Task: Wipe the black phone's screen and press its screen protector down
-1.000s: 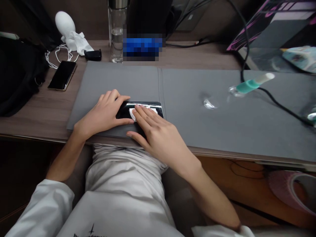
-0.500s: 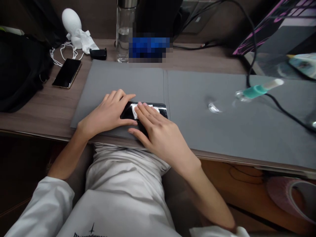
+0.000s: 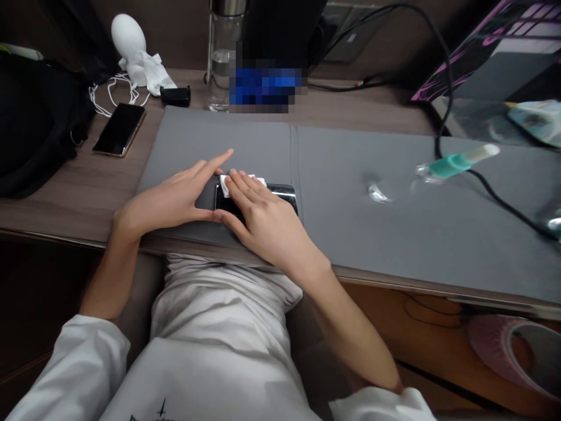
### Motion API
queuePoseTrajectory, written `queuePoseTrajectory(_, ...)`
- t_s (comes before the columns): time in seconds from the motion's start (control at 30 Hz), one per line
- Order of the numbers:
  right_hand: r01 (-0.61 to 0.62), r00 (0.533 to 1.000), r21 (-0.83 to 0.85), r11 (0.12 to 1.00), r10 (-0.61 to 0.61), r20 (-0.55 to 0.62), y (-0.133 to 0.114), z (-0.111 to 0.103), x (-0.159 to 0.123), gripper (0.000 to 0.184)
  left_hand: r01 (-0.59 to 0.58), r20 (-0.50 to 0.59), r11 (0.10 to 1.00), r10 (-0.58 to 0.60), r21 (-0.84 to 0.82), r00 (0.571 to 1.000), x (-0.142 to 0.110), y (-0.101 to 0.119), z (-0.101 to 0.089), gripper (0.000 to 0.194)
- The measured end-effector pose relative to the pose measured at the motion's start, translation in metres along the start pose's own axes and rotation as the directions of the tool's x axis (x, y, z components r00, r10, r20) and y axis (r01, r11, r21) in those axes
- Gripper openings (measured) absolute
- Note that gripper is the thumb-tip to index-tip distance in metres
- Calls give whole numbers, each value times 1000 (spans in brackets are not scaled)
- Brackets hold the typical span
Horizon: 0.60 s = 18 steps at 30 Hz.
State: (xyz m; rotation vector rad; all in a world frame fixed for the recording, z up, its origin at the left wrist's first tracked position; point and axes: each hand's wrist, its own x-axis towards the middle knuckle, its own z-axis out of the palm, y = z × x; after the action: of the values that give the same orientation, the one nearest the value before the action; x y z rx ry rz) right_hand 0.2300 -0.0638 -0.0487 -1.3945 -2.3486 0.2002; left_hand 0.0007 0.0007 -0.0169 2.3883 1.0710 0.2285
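Note:
A black smartphone (image 3: pixel 283 193) lies flat on the grey desk mat (image 3: pixel 350 175), its long side running left to right. Pressed onto its left part by the fingers of my right hand (image 3: pixel 263 219) is a small white tissue (image 3: pixel 225 186); the fingers lie nearly straight over it and cover most of it. My left hand (image 3: pixel 170 196) is at the phone's left end, its thumb and fingers spread wide apart with nothing held between them. The left thumb tip meets the right thumb near the phone's lower left corner.
A second phone (image 3: pixel 119 130) rests on the desk at left, near a white cable, a black clip-like object (image 3: pixel 175 95) and a black bag (image 3: pixel 39 123). Behind the mat stands a water bottle (image 3: pixel 219 70). At right are a small teal-and-clear bottle (image 3: pixel 451 166), a clear piece (image 3: pixel 377 193) and black cables.
My right hand has slid left along the phone with the tissue, baring the phone's right part. My left hand has shifted left and spread wider, away from the phone.

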Motion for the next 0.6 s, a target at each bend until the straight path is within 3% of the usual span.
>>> queuePoseTrajectory(0.3,68,998,-25,997,-68,-3,-20,-9,-32,71,-65,-11,997,64,-32,998,1,-9,3,103)
queuePoseTrajectory(0.6,47,999,27,998,-48,3,-12,5,12,68,25,71,997,-20,-77,997,0,-7,-4,106)
